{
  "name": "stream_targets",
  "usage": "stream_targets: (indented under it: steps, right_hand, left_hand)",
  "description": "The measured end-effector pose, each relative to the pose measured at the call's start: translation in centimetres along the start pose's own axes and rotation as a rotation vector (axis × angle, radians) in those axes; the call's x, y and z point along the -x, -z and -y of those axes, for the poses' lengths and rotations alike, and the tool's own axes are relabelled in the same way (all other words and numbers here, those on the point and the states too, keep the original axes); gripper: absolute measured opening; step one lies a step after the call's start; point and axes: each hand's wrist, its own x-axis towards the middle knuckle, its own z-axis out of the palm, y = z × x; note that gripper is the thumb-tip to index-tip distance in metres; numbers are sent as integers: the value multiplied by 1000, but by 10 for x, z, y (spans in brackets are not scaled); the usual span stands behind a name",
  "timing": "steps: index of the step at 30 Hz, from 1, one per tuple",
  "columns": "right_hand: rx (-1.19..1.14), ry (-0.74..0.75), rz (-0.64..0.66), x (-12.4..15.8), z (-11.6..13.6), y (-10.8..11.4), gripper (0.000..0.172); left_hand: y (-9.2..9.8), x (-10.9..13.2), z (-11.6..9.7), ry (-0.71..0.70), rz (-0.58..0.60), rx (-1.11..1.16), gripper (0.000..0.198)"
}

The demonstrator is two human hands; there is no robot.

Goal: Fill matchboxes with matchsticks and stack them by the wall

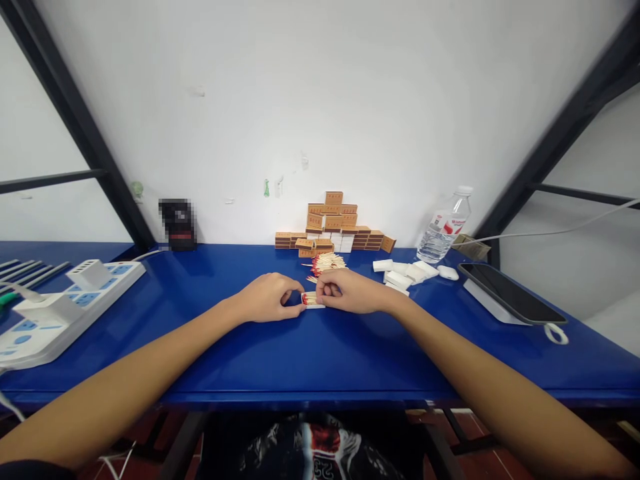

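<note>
A small white matchbox tray [313, 306] with red-tipped matches in it lies on the blue table. My left hand [273, 297] grips its left end between thumb and forefinger. Over the tray's right part is my right hand [347, 291], fingers curled together at the matches; whatever they pinch is too small to make out. Just behind the hands lies a loose pile of matches [327, 263], red heads toward the left. Brown matchboxes [333, 221] stand stacked against the wall, with a few white trays among them. Several white trays [399, 281] lie heaped to the right.
A water bottle [444, 228], a small white case [447, 273] and a phone [511, 291] propped on a white block are on the right. At the left are a power strip [120, 273] with chargers, grey rods and a dark pixelated object [179, 225].
</note>
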Motion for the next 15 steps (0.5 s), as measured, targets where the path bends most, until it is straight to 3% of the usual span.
stream_targets:
  steps: [6, 15]
  right_hand:
    - [30, 61, 12, -1, 8, 0, 11]
    - [39, -25, 3, 0, 1, 0, 15]
  left_hand:
    - [1, 0, -1, -9, -2, -11, 23]
    - [1, 0, -2, 10, 17, -6, 25]
